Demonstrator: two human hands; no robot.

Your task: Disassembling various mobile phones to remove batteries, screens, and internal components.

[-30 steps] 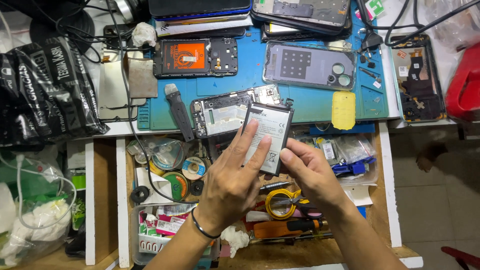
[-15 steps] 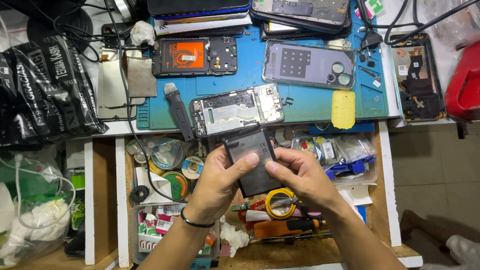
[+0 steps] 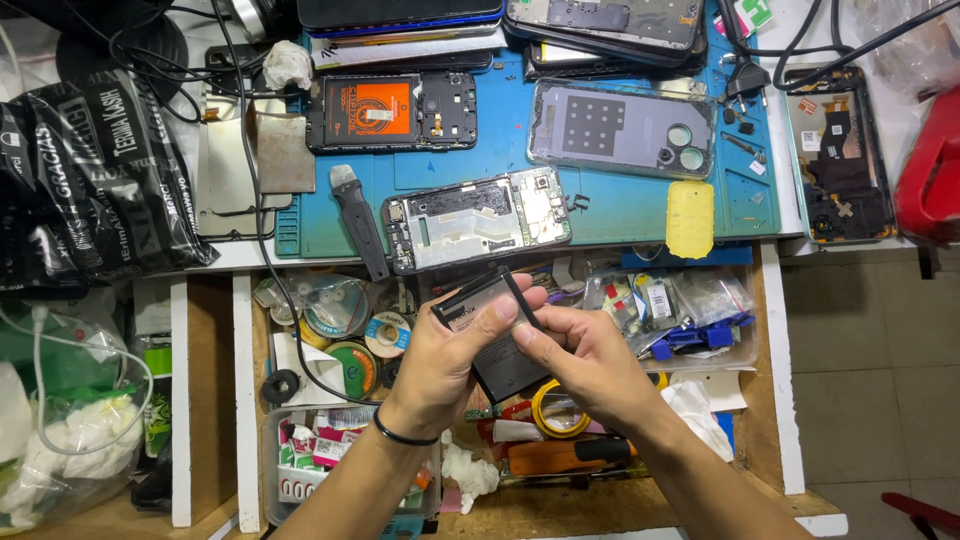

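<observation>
Both hands, left hand [image 3: 455, 350] and right hand [image 3: 580, 365], clamp the flat black rectangular phone battery [image 3: 495, 335] just below the gutted grey phone frame [image 3: 478, 218]; keep it flat, no bending.

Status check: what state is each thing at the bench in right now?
Phone battery: dark side up, gripped by both hands over the open drawer.
Left hand: thumb on battery's top edge.
Right hand: gripping battery.
Opened phone frame: back off, battery bay empty, flat on blue mat.
Drawer: pulled open.

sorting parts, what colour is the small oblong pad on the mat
Yellow oblong pad on the blue mat; head view.
</observation>
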